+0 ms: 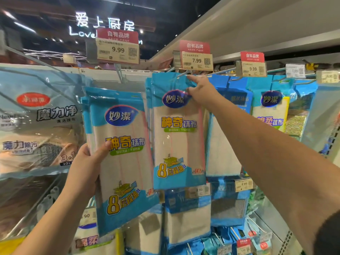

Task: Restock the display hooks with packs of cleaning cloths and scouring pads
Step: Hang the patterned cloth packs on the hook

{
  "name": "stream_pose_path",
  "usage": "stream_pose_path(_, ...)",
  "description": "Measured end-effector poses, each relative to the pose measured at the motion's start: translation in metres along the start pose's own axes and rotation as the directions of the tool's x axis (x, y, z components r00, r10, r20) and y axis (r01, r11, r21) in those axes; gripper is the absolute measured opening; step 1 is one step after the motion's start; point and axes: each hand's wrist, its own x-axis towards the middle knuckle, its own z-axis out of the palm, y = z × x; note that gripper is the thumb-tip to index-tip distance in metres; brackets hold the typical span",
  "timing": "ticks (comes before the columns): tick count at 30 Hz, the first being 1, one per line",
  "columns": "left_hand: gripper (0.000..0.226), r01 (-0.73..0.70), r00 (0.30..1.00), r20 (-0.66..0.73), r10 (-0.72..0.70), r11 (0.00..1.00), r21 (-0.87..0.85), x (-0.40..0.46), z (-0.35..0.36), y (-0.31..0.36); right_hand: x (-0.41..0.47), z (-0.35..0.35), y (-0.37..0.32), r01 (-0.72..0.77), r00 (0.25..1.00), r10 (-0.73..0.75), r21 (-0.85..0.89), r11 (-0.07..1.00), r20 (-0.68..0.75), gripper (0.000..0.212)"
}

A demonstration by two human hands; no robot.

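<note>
- My right hand (200, 91) is reaching up toward one o'clock, pinching the blue header of the hanging cloth pack (179, 129), with my index finger stretching to the hook (181, 75) tip under the 7.99 price tag (197, 61).
- I am judging the pack's hang hole to be at or just onto the hook tip; I cannot tell whether it is fully seated. If I am letting go too soon, it could be sliding off and dropping onto the lower packs (187, 218) at six o'clock.
- The header film is looking thin; pulling sideways against the wire could be tearing the hole.
- My left hand (88, 168) is gripping the spare cloth pack (121, 159) at eight o'clock, thumb across its front and fingers behind, holding only its left edge.
- That pack is tilting, its lower corner swinging toward six o'clock; a slack grip could be letting it slip out.
- Its right edge is sitting just beside the hanging pack, so lifting it carelessly could be knocking the other one off.
- Further out, at three o'clock, neighbouring packs (270, 107) are hanging close; my forearm could be brushing them.
</note>
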Motion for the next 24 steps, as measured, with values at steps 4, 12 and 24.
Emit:
stream_pose_path(4,0.050,0.005,1.000,0.003,-0.005,1.000,-0.013,-0.002,-0.001,0.001,0.009,0.008,-0.001,-0.029,0.999,0.028,0.022,0.999,0.030,0.052)
stream_pose_path(12,0.049,-0.021,0.999,0.038,0.021,1.000,-0.011,-0.011,-0.006,0.004,-0.008,0.014,0.003,-0.067,0.996,0.068,0.017,0.998,-0.063,0.055)
stream_pose_path(24,0.049,-0.039,0.997,0.071,0.041,0.999,-0.025,-0.024,-0.031,-0.003,-0.092,0.062,-0.027,0.211,0.971,-0.231,0.222,0.952,0.069,0.033)
